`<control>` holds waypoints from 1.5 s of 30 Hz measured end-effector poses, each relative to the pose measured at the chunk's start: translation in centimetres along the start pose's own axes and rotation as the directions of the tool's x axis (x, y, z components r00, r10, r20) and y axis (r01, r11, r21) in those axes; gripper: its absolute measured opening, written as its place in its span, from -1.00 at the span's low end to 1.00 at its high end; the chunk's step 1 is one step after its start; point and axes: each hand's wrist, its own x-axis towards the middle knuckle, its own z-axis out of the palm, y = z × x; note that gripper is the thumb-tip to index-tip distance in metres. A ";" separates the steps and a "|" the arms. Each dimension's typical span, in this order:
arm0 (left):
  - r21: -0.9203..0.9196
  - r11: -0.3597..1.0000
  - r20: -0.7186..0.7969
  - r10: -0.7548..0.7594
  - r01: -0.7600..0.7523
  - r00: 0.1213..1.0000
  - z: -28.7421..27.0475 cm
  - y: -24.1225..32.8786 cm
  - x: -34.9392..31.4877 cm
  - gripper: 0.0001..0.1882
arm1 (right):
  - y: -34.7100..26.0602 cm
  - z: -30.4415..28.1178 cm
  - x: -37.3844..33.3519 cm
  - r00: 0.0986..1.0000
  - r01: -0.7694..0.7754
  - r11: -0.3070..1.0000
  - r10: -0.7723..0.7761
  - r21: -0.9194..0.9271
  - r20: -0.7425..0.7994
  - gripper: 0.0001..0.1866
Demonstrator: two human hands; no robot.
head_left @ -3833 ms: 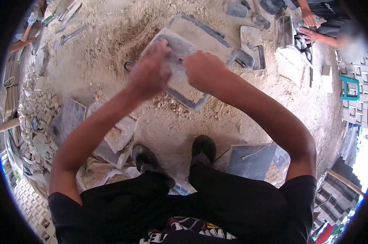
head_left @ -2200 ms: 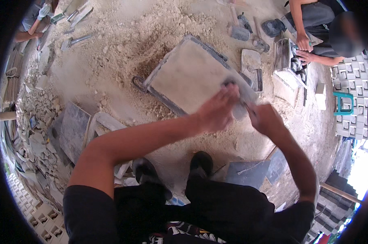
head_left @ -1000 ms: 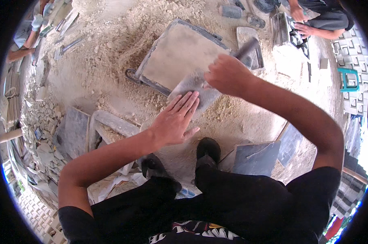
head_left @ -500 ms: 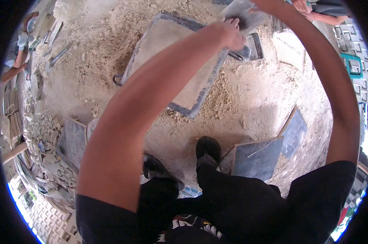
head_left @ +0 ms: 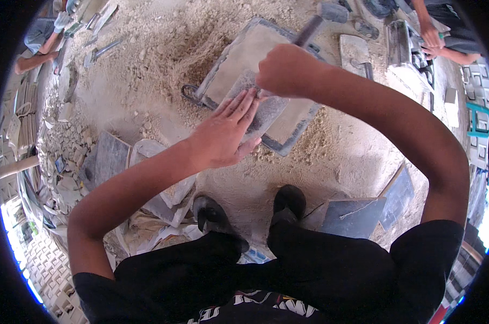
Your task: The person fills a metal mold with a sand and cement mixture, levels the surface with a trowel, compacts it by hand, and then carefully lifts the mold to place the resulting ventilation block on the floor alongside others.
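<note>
My right hand point(head_left: 289, 69) is wrapped in a fist round a dark round handle point(head_left: 308, 31), whose end sticks out beyond it. Beneath the fist is a broad, dusty grey flat blade point(head_left: 267, 116), seemingly part of the same tool; their joint is hidden. My left hand point(head_left: 227, 129) rests flat on the blade's near left edge, its fingers stretched out and thumb apart. The blade lies tilted over a rectangular dark-rimmed mould point(head_left: 281, 148), filled level with pale sandy material point(head_left: 290, 125). A loop handle point(head_left: 190, 93) juts from the mould's left side.
Loose crumbly material point(head_left: 163, 65) surrounds the mould. A hammer-like tool point(head_left: 105, 51) lies at far left, a mallet head point(head_left: 332, 12) beyond the mould. Dark boards point(head_left: 352, 217) lean by my right shoe point(head_left: 289, 201). Another person's hands point(head_left: 432, 42) work at far right; another person sits far left.
Both hands have brought the grey blade from beyond the mould's far right corner back across its surface, toward me and left. The whole view has shifted a little.
</note>
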 end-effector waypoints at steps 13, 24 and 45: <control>0.184 0.983 -0.273 0.057 -0.006 0.960 3.0 -3.7 28.3 -0.41 | 23.4 5.7 -12.4 0.890 -0.333 0.881 0.412 -0.336 0.197 -0.65; 0.192 0.981 -0.142 0.022 0.006 0.990 -3.7 -4.9 4.9 -0.40 | 5.8 -2.4 0.5 0.981 -0.179 0.984 0.179 0.003 -0.067 -0.43; -0.756 0.641 -0.142 -0.357 0.131 0.923 -3.4 0.4 13.7 -0.42 | 3.3 4.0 -12.6 0.454 -0.679 0.289 0.887 0.675 0.078 -0.47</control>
